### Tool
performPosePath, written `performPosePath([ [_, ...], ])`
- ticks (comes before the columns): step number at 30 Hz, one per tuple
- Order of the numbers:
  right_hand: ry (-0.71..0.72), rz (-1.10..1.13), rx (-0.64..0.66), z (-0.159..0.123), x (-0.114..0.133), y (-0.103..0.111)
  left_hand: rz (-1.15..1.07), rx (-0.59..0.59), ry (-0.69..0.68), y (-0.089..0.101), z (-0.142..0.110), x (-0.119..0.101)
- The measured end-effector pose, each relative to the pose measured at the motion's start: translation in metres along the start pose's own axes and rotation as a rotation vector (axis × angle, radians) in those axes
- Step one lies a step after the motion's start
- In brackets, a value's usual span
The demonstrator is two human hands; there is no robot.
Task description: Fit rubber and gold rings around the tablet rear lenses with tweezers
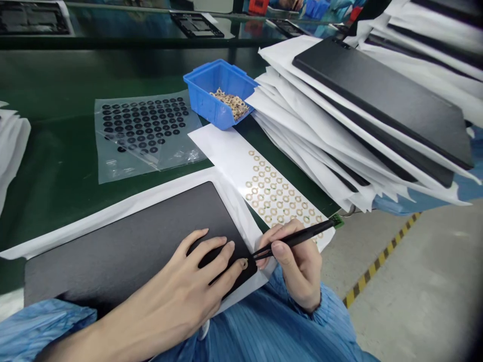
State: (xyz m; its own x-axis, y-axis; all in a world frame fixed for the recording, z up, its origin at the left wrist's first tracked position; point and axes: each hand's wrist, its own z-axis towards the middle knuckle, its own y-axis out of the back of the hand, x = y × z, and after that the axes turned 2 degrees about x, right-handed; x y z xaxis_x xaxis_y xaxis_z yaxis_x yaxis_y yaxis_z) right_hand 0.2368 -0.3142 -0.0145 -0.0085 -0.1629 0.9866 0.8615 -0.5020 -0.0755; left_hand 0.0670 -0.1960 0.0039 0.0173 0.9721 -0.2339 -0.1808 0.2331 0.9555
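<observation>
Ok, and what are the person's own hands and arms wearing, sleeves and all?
The left hand and right hand are bare, with no gloves. The person wears a light blue, finely pleated smock; the right sleeve gathers at the wrist, while the left sleeve ends further back, leaving the forearm bare.

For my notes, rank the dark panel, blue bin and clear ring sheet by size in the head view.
Largest to smallest: dark panel, clear ring sheet, blue bin. Nearness to the camera makes the panel's lead unsure.
</observation>
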Motion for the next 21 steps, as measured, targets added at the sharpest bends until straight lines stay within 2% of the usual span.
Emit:
performPosePath([
  [3, -0.011, 0.000, -0.028, 0.000, 0.000, 0.000, 0.006, -0.007, -0.007, -0.003, 0.000, 0.000],
  [6, 0.018, -0.026, 0.027, 0.001, 0.000, 0.001, -0.019, -0.025, -0.014, -0.001, 0.003, 0.000],
  [12, 0.044, -0.037, 0.046, 0.001, -0.001, 0.002, -0.046, 0.063, -0.041, 0.009, 0.007, 0.002],
  [21, 0.112, -0.073, 0.059, 0.002, 0.000, 0.002, -0.028, 0.128, -0.103, 0.016, 0.006, 0.009],
])
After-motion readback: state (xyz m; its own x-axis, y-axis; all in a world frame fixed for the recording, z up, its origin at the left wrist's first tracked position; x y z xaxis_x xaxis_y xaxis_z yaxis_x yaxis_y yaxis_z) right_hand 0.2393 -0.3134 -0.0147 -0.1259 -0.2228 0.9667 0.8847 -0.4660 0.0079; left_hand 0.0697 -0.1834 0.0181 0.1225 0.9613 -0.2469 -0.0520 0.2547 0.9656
